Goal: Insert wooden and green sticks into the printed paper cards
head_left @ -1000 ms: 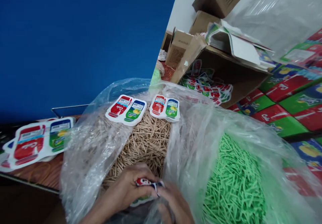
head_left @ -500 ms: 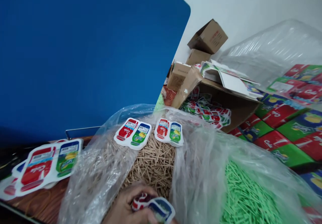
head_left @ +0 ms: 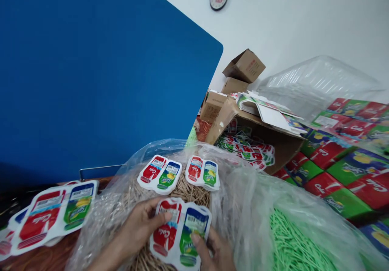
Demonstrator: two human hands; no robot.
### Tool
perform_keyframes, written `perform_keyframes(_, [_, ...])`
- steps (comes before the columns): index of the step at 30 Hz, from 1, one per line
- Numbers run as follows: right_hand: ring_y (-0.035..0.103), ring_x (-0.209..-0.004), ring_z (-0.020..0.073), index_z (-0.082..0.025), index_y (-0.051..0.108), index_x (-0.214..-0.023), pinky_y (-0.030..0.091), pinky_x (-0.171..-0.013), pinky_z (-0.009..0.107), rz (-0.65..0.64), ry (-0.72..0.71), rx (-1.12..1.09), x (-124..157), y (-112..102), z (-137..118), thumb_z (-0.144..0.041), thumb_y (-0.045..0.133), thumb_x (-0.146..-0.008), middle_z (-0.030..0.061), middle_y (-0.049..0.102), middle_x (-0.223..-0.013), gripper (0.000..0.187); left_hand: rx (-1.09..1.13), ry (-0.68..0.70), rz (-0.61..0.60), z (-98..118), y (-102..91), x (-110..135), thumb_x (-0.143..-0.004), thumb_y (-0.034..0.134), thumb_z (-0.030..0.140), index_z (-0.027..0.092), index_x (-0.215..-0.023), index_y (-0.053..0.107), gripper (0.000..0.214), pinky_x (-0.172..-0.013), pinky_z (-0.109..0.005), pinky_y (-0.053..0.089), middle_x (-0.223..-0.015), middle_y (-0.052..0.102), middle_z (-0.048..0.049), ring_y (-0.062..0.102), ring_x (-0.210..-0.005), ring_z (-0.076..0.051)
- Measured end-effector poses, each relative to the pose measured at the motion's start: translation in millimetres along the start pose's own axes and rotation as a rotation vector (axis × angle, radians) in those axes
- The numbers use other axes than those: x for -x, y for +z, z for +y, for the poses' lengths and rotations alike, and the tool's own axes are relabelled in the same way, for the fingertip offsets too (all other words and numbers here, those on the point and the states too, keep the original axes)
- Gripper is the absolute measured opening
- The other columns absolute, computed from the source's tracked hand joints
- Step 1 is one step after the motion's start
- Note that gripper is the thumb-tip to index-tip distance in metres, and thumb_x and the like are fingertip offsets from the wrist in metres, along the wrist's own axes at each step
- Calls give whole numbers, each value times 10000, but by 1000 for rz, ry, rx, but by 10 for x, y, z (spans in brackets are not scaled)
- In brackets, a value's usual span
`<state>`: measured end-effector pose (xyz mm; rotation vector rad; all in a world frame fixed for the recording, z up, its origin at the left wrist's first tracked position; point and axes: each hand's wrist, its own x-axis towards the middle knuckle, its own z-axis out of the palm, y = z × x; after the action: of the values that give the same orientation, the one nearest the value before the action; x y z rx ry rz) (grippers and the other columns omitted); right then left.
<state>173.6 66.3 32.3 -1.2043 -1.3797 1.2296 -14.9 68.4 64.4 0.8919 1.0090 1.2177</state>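
A white-edged printed card point(head_left: 162, 242) shaped like a red cola can beside a green-and-blue Sprite can lies flat between my hands; layered edges suggest a small stack. My left hand point(head_left: 138, 226) pinches its left edge, thumb on the cola picture. On the Sprite side, my right hand point(head_left: 217, 252) grips the right edge with its thumb on top. Beneath them is a clear plastic bag point(head_left: 100, 230) of thin brown sticks point(head_left: 194, 194). Two similar card stacks, a left one point(head_left: 159, 173) and a right one point(head_left: 202, 173), rest on the sticks.
Larger-looking cards point(head_left: 54, 214) lie at the left on a reddish-brown surface. Light green sticks point(head_left: 298, 242) fill a bag at the right. Behind, an open carton point(head_left: 282, 145) holds many cards. Printed boxes point(head_left: 358, 173) are stacked right; a blue panel point(head_left: 106, 72) stands left.
The card was curled in one hand low in view; now it is flat and held up in both hands. The view has tilted upward, bringing a wall clock into sight.
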Motion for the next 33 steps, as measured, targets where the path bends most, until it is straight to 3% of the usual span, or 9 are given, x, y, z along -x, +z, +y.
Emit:
perform_keyframes(4, [706, -678, 262, -148, 732, -907, 573, -632, 348, -74, 18, -168, -247, -111, -270, -505, 744, -683, 85, 762, -795, 421, -45, 23, -12, 167, 50, -241, -508, 852, 469, 148, -776, 686, 450, -663, -334, 569, -692, 762, -29, 711, -641, -220])
perform_keyframes(8, [709, -672, 270, -142, 715, -884, 568, -642, 384, -113, 1, -115, -547, -246, -346, -479, 725, -691, 85, 760, -777, 389, -166, 73, -89, 317, 99, -561, -634, 776, 490, 140, -885, 695, 438, -730, -353, 555, -751, 759, -36, 713, -709, -223])
perform_keyframes(11, [704, -660, 266, -132, 670, -956, 560, -600, 370, 61, -121, 214, -853, -355, -354, -467, 611, -741, 90, 756, -783, 402, -333, 100, -97, 416, 175, -947, -760, 724, 367, 120, -919, 685, 296, -763, -357, 543, -769, 734, -30, 697, -759, -207])
perform_keyframes(15, [699, -707, 291, -137, 615, -1037, 539, -636, 394, 224, -190, 432, -1259, -444, -382, -334, 571, -703, 94, 742, -814, 391, -611, 139, -4, 475, 374, -1482, -897, 591, 304, 151, -1094, 611, 250, -758, -397, 549, -1061, 663, -59, 660, -870, -196])
perform_keyframes(20, [675, -818, 324, -138, 571, -1145, 507, -708, 427, 361, -275, 635, -1509, -422, -327, -222, 515, -709, 118, 707, -858, 449, -940, 278, 83, 445, 530, -1744, -895, 592, 297, 184, -1195, 566, 321, -857, -463, 511, -1232, 588, -86, 605, -1039, -244])
perform_keyframes(23, [643, -911, 338, -107, 550, -1188, 483, -791, 453, 401, -360, 701, -1537, -410, -238, -192, 506, -718, 158, 679, -904, 480, -1106, 316, 99, 412, 374, -1671, -898, 587, 294, 191, -1205, 563, 325, -886, -479, 495, -1270, 569, -91, 590, -1073, -251])
perform_keyframes(27, [563, -1051, 335, -122, 582, -1125, 438, -904, 503, 402, -504, 729, -1451, -407, -186, -237, 470, -779, 181, 629, -1053, 381, -1296, 255, 187, 412, -119, -1431, -896, 589, 289, 189, -1161, 591, 283, -921, -490, 467, -1259, 579, -86, 572, -1109, -256])
perform_keyframes(30, [544, -1085, 293, -155, 603, -1088, 437, -943, 484, 353, -599, 722, -1255, -322, -212, -263, 440, -844, 156, 616, -1111, 313, -1369, 147, 282, 430, -491, -1280, -880, 611, 304, 181, -1155, 591, 302, -922, -502, 460, -1249, 581, -87, 569, -1107, -264])
perform_keyframes(33, [565, -1072, 264, -171, 612, -1094, 463, -935, 453, 256, -688, 724, -975, -148, -234, -243, 422, -902, 143, 628, -1107, 279, -1343, 58, 361, 428, -729, -1267, -875, 617, 319, 178, -1169, 579, 329, -897, -491, 478, -1237, 582, -88, 582, -1081, -261])
